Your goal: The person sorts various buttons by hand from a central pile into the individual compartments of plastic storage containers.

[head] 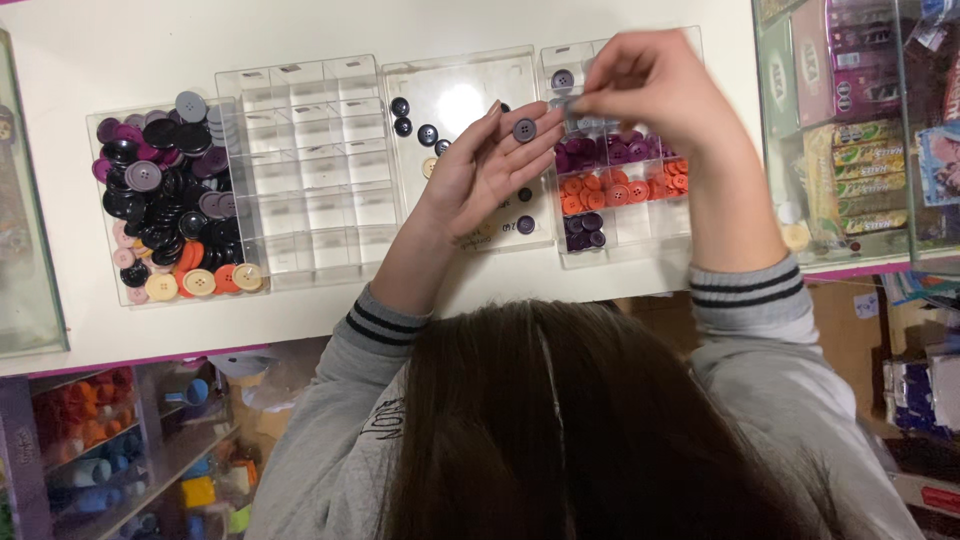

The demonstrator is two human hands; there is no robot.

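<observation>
Buttons: one dark purple button (524, 129) rests on your left hand's (487, 165) flat, open fingers at frame centre. Your right hand (650, 85), upper right, pinches something small; I cannot tell what.

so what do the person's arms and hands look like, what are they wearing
Both arms wear light grey sweatshirt sleeves, pushed up the forearms, each ending in a ribbed cuff with two dark stripes: left cuff, right cuff. The left hand and right hand are bare, with no gloves; no rings or watch can be seen. Dark lettering shows on the front of the grey sweatshirt.
</observation>
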